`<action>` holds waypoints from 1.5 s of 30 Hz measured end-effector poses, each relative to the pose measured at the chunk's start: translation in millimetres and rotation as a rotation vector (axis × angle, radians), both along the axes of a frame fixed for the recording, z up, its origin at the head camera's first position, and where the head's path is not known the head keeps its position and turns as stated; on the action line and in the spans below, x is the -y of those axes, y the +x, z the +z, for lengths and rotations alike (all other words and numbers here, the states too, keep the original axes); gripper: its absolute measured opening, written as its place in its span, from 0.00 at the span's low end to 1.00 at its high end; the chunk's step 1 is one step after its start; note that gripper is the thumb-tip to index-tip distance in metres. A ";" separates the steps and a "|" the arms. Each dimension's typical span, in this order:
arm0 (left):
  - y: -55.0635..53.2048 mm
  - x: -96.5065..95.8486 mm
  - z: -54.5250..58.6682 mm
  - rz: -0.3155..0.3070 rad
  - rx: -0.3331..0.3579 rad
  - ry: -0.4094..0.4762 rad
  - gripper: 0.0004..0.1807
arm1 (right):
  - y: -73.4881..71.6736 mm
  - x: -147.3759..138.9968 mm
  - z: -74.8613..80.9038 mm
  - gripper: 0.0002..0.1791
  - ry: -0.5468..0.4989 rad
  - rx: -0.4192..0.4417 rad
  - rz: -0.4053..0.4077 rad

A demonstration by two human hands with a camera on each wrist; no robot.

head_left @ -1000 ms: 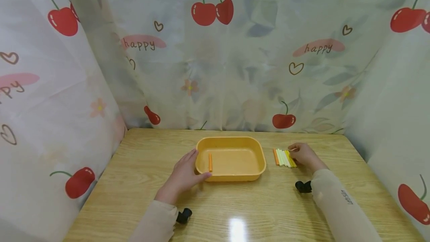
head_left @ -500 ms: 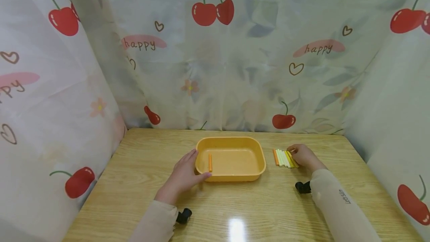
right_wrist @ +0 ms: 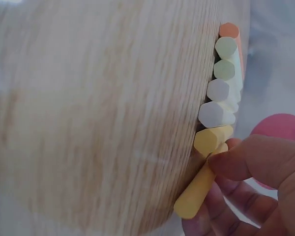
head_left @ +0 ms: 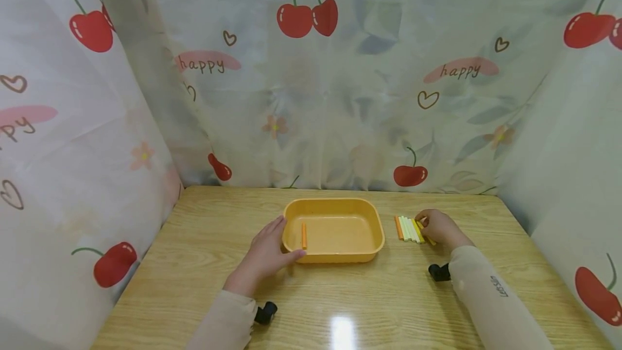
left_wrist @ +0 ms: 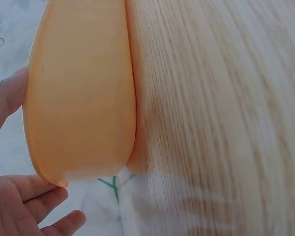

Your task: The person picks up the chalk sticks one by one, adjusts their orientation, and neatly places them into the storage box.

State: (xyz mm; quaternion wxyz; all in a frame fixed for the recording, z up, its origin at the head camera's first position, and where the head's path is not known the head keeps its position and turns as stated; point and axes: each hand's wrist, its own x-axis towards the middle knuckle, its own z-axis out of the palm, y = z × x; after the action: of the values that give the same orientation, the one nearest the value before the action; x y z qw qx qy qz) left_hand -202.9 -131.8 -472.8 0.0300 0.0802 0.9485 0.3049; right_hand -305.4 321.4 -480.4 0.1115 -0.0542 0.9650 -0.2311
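In the head view my left hand (head_left: 264,253) rests at the left front corner of a yellow-orange plastic tray (head_left: 340,257). Its thumb and fairly straight fingers touch the rim, as the left wrist view shows on the tray wall (left_wrist: 83,98). One orange chalk stick (head_left: 304,235) lies inside, near the left end. To the right of the tray, my right hand (head_left: 439,228) pinches a yellow chalk stick (right_wrist: 192,195) between thumb and fingers. That stick slants away from another yellow chalk stick (right_wrist: 206,141), the end one of a side-by-side row.
Also in the row are an orange chalk stick (right_wrist: 229,30), pale green chalk sticks (right_wrist: 224,70) and white chalk sticks (right_wrist: 214,114). All lie on a wood-grain table (head_left: 218,220). A cherry-print curtain (head_left: 316,96) encloses the back and sides.
The yellow chalk stick in my right hand has swung out to the right, away from the row. My left hand and the tray have stayed in place.
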 end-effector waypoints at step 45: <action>-2.5 0.4 -2.2 0.012 0.003 0.002 0.57 | 51.4 41.8 103.4 0.28 -0.593 -0.029 -0.156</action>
State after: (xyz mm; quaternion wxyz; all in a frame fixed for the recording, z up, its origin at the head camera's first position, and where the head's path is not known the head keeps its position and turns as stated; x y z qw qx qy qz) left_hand -205.4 -132.2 -475.0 0.0294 0.0743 0.9486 0.3061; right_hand -254.0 279.6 -377.1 0.0589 -0.0134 0.8583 -0.5096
